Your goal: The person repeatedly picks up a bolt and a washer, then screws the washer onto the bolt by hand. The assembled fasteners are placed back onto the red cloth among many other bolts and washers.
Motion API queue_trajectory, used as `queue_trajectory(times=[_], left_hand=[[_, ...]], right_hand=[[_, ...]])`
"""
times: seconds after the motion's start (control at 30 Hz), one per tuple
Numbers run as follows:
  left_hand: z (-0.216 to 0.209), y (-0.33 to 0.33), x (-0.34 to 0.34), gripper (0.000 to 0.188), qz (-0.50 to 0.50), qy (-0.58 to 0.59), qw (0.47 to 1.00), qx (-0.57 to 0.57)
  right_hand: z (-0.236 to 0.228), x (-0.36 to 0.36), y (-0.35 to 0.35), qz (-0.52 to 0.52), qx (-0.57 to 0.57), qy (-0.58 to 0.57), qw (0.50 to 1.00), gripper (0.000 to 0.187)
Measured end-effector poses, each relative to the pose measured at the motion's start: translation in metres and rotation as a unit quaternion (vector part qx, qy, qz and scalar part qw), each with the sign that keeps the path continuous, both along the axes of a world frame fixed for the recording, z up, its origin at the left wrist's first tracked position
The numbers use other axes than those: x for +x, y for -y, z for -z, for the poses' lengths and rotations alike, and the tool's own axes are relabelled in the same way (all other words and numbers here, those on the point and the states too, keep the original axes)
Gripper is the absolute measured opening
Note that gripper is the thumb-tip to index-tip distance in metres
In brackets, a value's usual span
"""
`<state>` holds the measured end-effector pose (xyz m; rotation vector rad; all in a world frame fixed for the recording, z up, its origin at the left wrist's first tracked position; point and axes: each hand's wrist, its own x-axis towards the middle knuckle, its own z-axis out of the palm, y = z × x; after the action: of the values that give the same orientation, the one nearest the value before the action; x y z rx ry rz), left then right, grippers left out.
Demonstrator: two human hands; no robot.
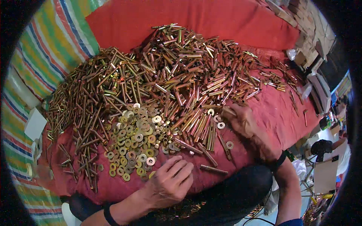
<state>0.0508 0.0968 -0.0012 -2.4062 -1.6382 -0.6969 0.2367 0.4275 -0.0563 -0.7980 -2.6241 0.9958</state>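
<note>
My left hand (pixel 171 179) is closed over the front edge of the red cloth, its fingers curled in; whatever they hold is hidden. Beside it lies a heap of flat round washers (pixel 134 139), with small nuts (pixel 166 132) at its right side. My right hand (pixel 241 120), slightly blurred, has its fingers drawn together by the right end of the metal tubes (pixel 200 122). What is between those fingers cannot be made out. A few loose washers (pixel 221 125) lie just left of it. One long piece (pixel 213 169) rests alone between my hands.
Long bolts (pixel 90 86) are heaped on the left, and a tall pile of tubes (pixel 188 56) fills the back. Red cloth (pixel 279 109) covers the work surface. A striped plastic sheet (pixel 49 49) rises along the left. A white box-like piece (pixel 36 123) stands at the left edge.
</note>
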Motion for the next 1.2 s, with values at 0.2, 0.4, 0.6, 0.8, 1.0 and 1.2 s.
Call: queue_trajectory(times=[0.2,0.4,0.6,0.8,1.0,1.2], left_hand=[[-0.002,0.033,-0.012,0.03,-0.039,0.054,0.998,0.012],[0.006,0.065,-0.023,0.034,-0.066,0.06,0.996,-0.009],[0.014,0.072,-0.023,0.033,-0.074,0.074,0.994,0.015],[0.011,0.084,-0.03,0.033,-0.09,0.078,0.993,0.019],[0.007,0.092,-0.041,0.024,-0.123,0.088,0.987,0.058],[0.001,0.101,-0.054,0.044,-0.146,0.099,0.984,-0.008]], right_hand=[[-0.025,0.0,-0.006,0.019,-0.131,-0.173,0.976,0.029],[-0.08,-0.027,0.029,0.068,-0.216,-0.121,0.966,0.018],[-0.119,-0.114,0.093,-0.065,-0.304,0.02,0.95,0.04],[-0.097,-0.196,0.172,-0.252,-0.133,-0.041,0.958,0.033],[-0.096,-0.224,0.187,-0.249,0.158,-0.048,0.954,0.038],[-0.139,-0.208,0.163,-0.15,0.088,-0.079,0.982,0.034]])
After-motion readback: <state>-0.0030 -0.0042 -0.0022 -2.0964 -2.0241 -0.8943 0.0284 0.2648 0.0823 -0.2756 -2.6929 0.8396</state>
